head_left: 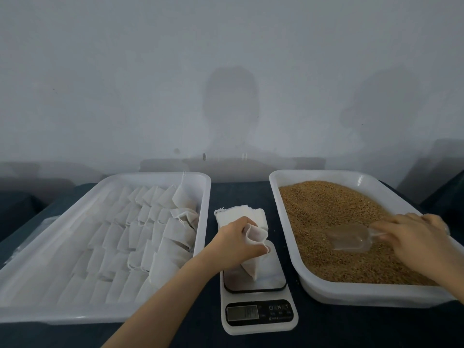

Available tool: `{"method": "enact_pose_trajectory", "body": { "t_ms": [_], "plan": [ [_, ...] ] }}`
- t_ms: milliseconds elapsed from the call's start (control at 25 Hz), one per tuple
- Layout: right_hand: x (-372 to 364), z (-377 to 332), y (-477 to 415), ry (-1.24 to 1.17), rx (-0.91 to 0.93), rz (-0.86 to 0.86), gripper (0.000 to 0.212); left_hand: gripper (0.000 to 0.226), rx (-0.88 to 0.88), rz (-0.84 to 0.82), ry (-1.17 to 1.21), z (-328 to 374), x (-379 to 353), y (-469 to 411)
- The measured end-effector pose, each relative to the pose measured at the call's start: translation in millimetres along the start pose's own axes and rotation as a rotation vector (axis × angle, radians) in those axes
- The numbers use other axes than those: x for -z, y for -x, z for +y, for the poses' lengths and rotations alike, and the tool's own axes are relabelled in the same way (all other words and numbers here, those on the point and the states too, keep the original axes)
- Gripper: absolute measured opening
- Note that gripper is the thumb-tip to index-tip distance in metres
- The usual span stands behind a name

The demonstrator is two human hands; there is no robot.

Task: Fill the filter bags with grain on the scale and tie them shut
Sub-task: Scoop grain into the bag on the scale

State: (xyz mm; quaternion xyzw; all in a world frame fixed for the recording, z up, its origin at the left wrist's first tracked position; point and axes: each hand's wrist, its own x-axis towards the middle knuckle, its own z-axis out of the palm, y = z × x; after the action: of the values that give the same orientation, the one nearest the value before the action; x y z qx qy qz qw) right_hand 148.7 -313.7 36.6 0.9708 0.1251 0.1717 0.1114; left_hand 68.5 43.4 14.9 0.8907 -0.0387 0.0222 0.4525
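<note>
Left hand grips an open filter bag over the scale. Right hand pinches a clear scoop – it lies on the grain.

I'm looking at a dark blue desk that carries everything. Right beneath my left grip sits a white scale, its display end on my side of the grip. Just beyond that grip lies a small stack of flat filter bags on the desk. I cannot tell whether it touches the scale. Left of that grip rests a wide white tray. Beneath my right grip rests a second white tray. The scale lies between the two, near each but apart.
</note>
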Motion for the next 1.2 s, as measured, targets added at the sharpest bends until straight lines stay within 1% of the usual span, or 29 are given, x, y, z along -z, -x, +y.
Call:
{"method": "enact_pose_trajectory", "body": {
  "t_ms": [80,160,240,320,480,600,680,760,920,960,1080,1200],
  "plan": [
    [-12,10,2,-0.127,-0.051,0.022,0.027,0.045,0.001,0.000,0.004,0,0,-1],
    [-26,22,5,-0.265,-0.095,0.056,0.026,0.045,-0.001,0.006,0.001,0,0,-1],
    [-39,34,6,-0.408,-0.135,0.027,0.024,0.044,-0.004,0.004,0.004,1,0,-1],
    [-54,46,4,-0.490,-0.166,-0.004,0.025,0.045,-0.002,-0.003,0.002,0,0,-2],
    [-92,81,-5,-0.509,-0.220,-0.040,0.034,0.046,0.003,-0.013,0.004,-1,0,-2],
    [-107,102,-9,-0.590,-0.223,-0.075,0.053,0.046,-0.004,-0.007,0.003,-1,0,-2],
    [-110,107,-9,-0.630,-0.225,-0.108,0.060,0.046,-0.003,-0.006,0.007,-1,0,-2],
    [-107,104,-7,-0.647,-0.219,-0.139,0.061,0.046,-0.003,-0.008,0.010,-1,0,-2],
    [-86,96,2,-0.719,-0.239,-0.096,0.063,0.046,0.004,-0.010,0.014,-1,-1,-2],
    [-77,91,5,-0.728,-0.236,-0.084,0.061,0.046,0.004,-0.008,0.017,-1,-1,-2],
    [-36,68,11,-0.739,-0.166,-0.090,0.038,0.046,0.001,-0.007,0.021,-2,-1,-2],
    [23,33,15,-0.766,-0.103,-0.098,0.035,0.048,0.006,-0.001,0.041,-3,-1,-2]
  ]
}}
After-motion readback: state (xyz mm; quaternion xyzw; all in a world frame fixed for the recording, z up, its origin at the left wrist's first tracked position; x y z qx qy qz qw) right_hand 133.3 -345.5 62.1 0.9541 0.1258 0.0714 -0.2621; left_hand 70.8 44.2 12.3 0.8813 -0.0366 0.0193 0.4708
